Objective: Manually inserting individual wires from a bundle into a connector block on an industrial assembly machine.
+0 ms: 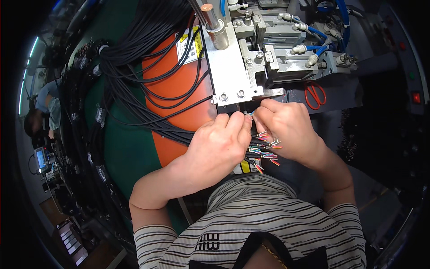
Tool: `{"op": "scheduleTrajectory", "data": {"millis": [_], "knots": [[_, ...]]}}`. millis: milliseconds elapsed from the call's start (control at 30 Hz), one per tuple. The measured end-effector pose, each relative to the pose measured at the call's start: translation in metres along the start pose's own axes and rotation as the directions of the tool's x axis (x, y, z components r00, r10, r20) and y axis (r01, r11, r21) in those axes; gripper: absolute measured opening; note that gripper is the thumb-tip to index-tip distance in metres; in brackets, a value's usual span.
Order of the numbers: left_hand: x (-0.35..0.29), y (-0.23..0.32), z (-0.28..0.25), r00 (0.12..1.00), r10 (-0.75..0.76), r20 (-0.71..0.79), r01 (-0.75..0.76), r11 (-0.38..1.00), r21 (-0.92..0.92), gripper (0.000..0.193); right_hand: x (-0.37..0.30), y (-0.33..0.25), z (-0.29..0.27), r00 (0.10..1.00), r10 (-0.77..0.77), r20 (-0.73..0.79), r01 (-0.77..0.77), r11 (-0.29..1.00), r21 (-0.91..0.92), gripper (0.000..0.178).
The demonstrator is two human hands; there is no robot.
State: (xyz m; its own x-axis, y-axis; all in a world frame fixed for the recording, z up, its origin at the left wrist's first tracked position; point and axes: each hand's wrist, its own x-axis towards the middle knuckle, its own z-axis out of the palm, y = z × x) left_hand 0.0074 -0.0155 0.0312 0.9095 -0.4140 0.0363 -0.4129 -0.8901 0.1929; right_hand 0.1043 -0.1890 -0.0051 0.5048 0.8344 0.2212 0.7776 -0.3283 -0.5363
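My left hand (pixel 221 139) and my right hand (pixel 286 127) meet at the front of a metal machine (pixel 228 67). Between their closed fingertips are the thin coloured wires (pixel 249 114) of a cable end, partly hidden by the fingers. Under and beside my left hand lies a bunch of black cables (pixel 172 131). Their stripped ends (pixel 264 155) fan out below my hands, showing red, white, green and yellow wires.
More black cables (pixel 148 27) hang in loops over an orange surface (pixel 163 80) on the left. Pneumatic cylinders (pixel 286 62) with blue tubes stand at the back right. Red-handled scissors (pixel 315 95) lie right of the machine. A person (pixel 42 105) is at far left.
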Motion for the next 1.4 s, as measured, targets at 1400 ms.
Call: {"op": "scheduleTrajectory", "data": {"millis": [1400], "knots": [[-0.002, -0.007, 0.008, 0.990, -0.005, -0.141, 0.003, 1.000, -0.014, 0.036, -0.008, 0.006, 0.023, 0.975, 0.134, -0.177, -0.086, 0.963, 0.257, 0.008]]}}
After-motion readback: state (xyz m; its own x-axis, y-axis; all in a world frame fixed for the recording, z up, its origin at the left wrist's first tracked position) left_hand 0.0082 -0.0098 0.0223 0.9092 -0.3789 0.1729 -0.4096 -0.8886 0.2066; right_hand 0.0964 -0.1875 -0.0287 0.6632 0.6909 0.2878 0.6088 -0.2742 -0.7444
